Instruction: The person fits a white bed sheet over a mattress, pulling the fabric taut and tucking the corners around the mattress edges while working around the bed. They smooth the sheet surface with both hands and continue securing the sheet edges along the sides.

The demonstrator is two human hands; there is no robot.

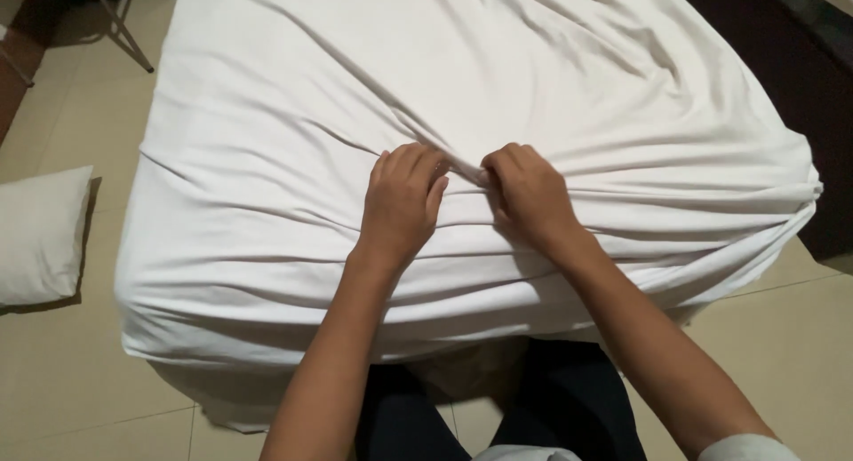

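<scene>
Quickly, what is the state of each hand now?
Left hand: closed, gripping a fold of the white sheet.
Right hand: closed, pinching the same fold.

Brightness: moderate indoor light, warm and slightly yellow, even across the white sheet (267, 159).
Source: seems overhead and somewhat to the right, since the pillow (40, 234) on the floor throws its shadow along its right and lower edges; no lamp is visible.
Shadows: soft grey ones in the sheet's folds; a darker patch under the overhanging edge near the person's legs.
Glare: none; the sheet is not blown out.
Dark areas: the top right corner falls nearly black, with detail lost.
Sharpness: left hand (402, 199) and right hand (529, 190) fairly crisp; fine grain overall.
Distortion: mild wide-angle bowing, bed edges curving outward.
</scene>
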